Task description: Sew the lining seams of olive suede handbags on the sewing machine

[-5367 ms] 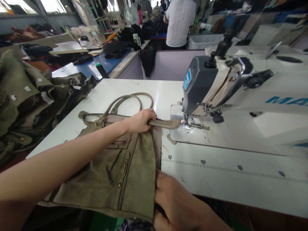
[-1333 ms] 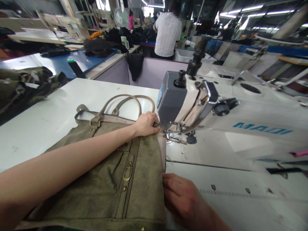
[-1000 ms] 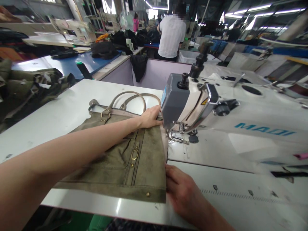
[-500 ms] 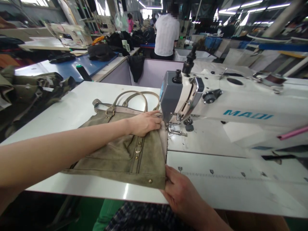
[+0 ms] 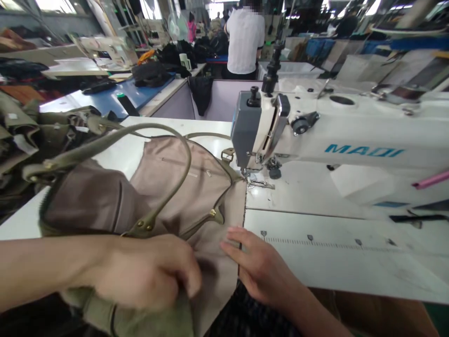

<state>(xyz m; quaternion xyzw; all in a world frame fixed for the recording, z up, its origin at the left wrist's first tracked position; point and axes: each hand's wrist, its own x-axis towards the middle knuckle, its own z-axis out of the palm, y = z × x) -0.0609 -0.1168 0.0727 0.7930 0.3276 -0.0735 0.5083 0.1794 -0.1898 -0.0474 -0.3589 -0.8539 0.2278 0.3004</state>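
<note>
An olive handbag lies opened out on the sewing table, its beige lining facing up and a zipper running across it. One looped handle stands up over the lining. My left hand, slightly blurred, has its fingers curled onto the bag's front panel near the table's front edge. My right hand grips the lining's right edge, fingertips on top. Farther up, that edge reaches the needle area of the sewing machine.
The white machine arm spans the right side, above a printed ruler scale. More olive bag pieces are heaped at left. Behind are a blue table, a thread cone and a person in a white shirt.
The bag's olive front has been folded back toward me, exposing the lining. My left hand moved from beside the needle down to the near left. My right hand stays at the right edge, slightly higher.
</note>
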